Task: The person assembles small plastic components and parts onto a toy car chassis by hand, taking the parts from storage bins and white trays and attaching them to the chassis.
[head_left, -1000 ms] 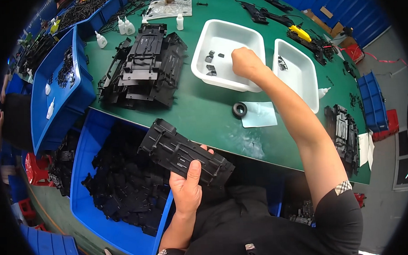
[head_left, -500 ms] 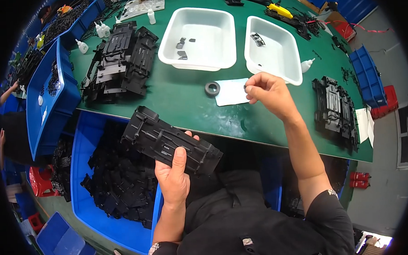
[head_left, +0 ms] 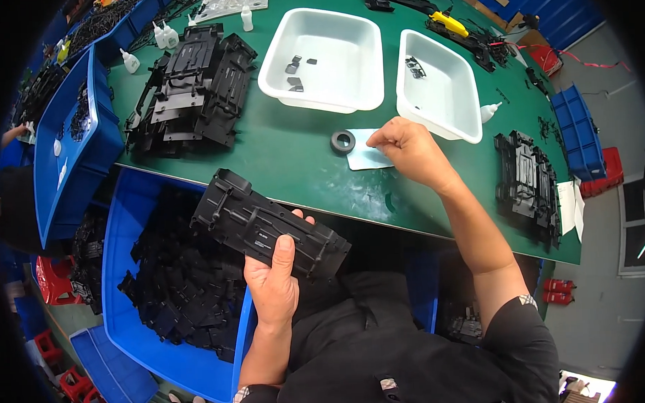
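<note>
My left hand (head_left: 274, 274) is closed around a long black molded plastic part (head_left: 266, 228), its thumb lying across the top face. The part is tilted in front of the table's near edge. Over the table, my right hand (head_left: 404, 150) has its thumb and fingers pinched together above a small white sheet (head_left: 367, 159). Anything between those fingertips is too small to make out. A black ring-shaped roll (head_left: 342, 142) lies against the sheet's left edge.
Two white trays (head_left: 276, 82) (head_left: 469, 129) with a few small black pieces stand behind the sheet. Stacked black parts (head_left: 198, 92) lie left, more black parts (head_left: 526, 187) right. Below left, a blue bin (head_left: 147, 357) holds many black parts. Small white bottles (head_left: 130, 62) stand around.
My right hand has moved slightly left and now reaches over the white sheet, its fingers still pinched. My left hand keeps the black part almost in place. The whole view has shifted a little.
</note>
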Motion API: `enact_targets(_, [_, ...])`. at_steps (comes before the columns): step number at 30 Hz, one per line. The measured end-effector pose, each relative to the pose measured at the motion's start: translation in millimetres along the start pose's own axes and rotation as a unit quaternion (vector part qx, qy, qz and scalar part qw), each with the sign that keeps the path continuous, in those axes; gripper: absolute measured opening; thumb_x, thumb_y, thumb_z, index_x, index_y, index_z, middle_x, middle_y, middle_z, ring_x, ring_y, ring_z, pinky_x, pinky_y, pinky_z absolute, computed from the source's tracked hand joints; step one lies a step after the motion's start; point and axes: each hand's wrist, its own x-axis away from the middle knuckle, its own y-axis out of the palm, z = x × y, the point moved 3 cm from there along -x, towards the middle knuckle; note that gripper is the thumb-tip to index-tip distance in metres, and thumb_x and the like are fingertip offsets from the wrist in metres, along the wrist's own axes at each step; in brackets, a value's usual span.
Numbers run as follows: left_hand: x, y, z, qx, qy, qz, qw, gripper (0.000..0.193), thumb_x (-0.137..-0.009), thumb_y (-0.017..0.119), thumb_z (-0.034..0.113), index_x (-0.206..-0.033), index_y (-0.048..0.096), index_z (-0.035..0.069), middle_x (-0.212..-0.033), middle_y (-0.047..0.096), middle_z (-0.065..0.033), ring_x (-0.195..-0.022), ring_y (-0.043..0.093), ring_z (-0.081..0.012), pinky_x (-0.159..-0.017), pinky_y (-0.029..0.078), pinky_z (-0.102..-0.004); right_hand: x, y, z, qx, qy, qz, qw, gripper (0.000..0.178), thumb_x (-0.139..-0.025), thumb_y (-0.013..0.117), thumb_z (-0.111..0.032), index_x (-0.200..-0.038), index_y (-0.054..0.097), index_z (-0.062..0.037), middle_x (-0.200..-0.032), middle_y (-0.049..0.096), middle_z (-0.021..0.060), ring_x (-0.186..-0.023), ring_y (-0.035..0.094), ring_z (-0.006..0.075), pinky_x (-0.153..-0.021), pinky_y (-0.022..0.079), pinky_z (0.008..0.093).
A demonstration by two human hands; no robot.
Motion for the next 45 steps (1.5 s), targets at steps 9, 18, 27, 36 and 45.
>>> enact_targets(9, [-7.4,-8.5,-3.7,-0.014,0.002,-0.004,1.000,0.035,-0.092,0.054,0.007,-0.125,0.046,0.000,-0.115,0.060,-0.0171,-0.103,0.061,-0.0273,-0.092,0.049,-0.0393,-6.9,7.7,-8.5,0.049,-0.028,0.031,0.998,0.010,-0.078,0.059,0.002,-0.088,0.060,0.0024,-0.077,0.062,0.0118,-0.070,0.060,0.0222,-0.066,0.048,0.0321])
enact_targets(18, [-9.5,-0.9,-0.3,-0.014,0.006,-0.008,1.000,0.024,-0.093,0.055,0.008,-0.115,0.055,-0.002,-0.111,0.061,-0.0130,-0.101,0.060,-0.0213,-0.093,0.046,-0.0354,2.7,9.8,-13.6,0.166,-0.176,0.144,0.960,0.009,-0.076,0.063,0.003,-0.083,0.062,-0.0022,-0.083,0.062,0.0111,-0.074,0.059,0.0275,-0.064,0.048,0.0358])
enact_targets(27, [-21.8,8.1,-3.3,-0.045,0.043,0.006,0.998,0.035,-0.088,0.051,-0.004,-0.123,0.047,-0.002,-0.121,0.054,-0.0138,-0.109,0.055,-0.0205,-0.098,0.041,-0.0343,87.5,14.1,-63.5,0.030,-0.318,0.265,0.910,0.030,-0.061,0.070,0.009,-0.087,0.067,-0.0048,-0.085,0.063,0.0112,-0.069,0.061,0.0243,-0.057,0.050,0.0295])
enact_targets(36, [-20.1,31.8,-1.1,-0.026,0.051,-0.050,0.997,0.044,-0.088,0.055,0.000,-0.129,0.040,-0.001,-0.123,0.052,-0.0149,-0.112,0.053,-0.0247,-0.100,0.041,-0.0381,124.6,40.1,-71.4,-0.062,-0.338,0.204,0.917,0.030,-0.068,0.072,0.009,-0.094,0.064,-0.0048,-0.096,0.062,0.0131,-0.078,0.062,0.0230,-0.064,0.052,0.0292])
enact_targets(45, [-14.6,33.1,1.1,-0.031,0.054,-0.049,0.997,0.034,-0.090,0.050,-0.001,-0.123,0.044,-0.003,-0.116,0.054,-0.0098,-0.105,0.054,-0.0137,-0.094,0.043,-0.0294,122.9,49.7,-79.8,-0.070,-0.360,0.199,0.909,0.030,-0.061,0.071,0.008,-0.089,0.067,-0.0024,-0.088,0.063,0.0136,-0.069,0.063,0.0244,-0.058,0.052,0.0296])
